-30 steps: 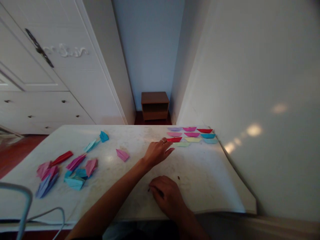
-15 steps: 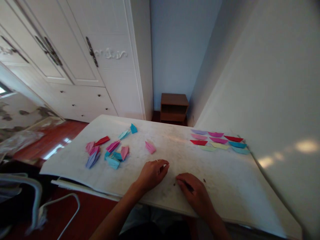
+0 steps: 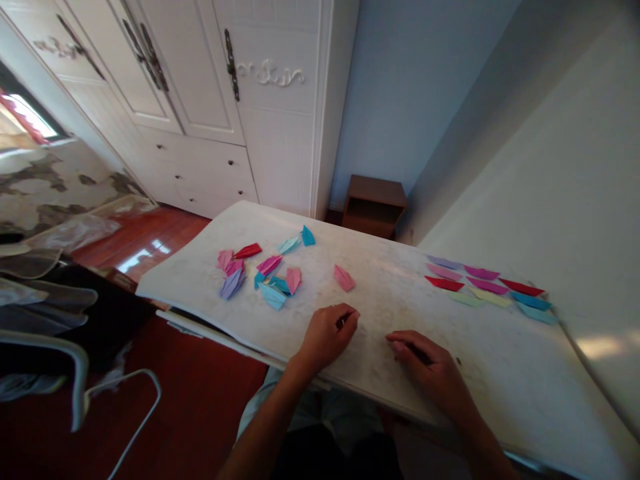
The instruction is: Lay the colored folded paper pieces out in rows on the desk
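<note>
The left hand (image 3: 327,333) is positioned over the near part of the white tabletop (image 3: 387,273), its forearm directed toward 1 o'clock. The right hand (image 3: 433,365) is set between 3 and 4 o'clock from it, forearm directed toward 11. The fingers of both hands are curled loosely toward the thumbs; whether either grip is fully closed cannot be told. The single pink folded paper (image 3: 344,278) is located at 12 o'clock from the left hand, apart from it. Rowed paper boats (image 3: 487,285) are found at 1 o'clock from the right hand.
</note>
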The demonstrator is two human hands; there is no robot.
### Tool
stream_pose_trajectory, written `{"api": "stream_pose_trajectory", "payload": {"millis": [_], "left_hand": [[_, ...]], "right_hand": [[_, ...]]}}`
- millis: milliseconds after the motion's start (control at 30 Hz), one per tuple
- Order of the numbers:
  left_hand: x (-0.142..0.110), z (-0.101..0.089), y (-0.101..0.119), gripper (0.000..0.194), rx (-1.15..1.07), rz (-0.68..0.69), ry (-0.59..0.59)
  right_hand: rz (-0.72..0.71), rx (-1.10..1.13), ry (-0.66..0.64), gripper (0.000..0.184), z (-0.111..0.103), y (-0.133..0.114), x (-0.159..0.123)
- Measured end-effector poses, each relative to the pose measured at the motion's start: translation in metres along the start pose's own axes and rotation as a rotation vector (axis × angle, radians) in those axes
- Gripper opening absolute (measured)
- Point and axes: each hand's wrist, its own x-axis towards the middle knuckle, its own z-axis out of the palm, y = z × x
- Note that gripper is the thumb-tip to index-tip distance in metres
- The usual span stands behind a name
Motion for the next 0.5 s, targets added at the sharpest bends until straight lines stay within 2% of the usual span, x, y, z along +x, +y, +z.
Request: {"api": "stream_pose_trajectory", "payload": {"millis": [267, 500], "left_hand": [[-0.005, -0.002, 0.001, 0.022, 0.14, 0.076, -0.055], [-0.004, -0.003, 0.001, 0.029, 0.219, 0.099, -0.107]], "right_hand": [[-0.058, 0.091, 0.03, 0.025, 0.029, -0.035, 0.024], [-0.294, -0.006, 0.029, 0.016, 0.048, -0.059, 0.053]]}}
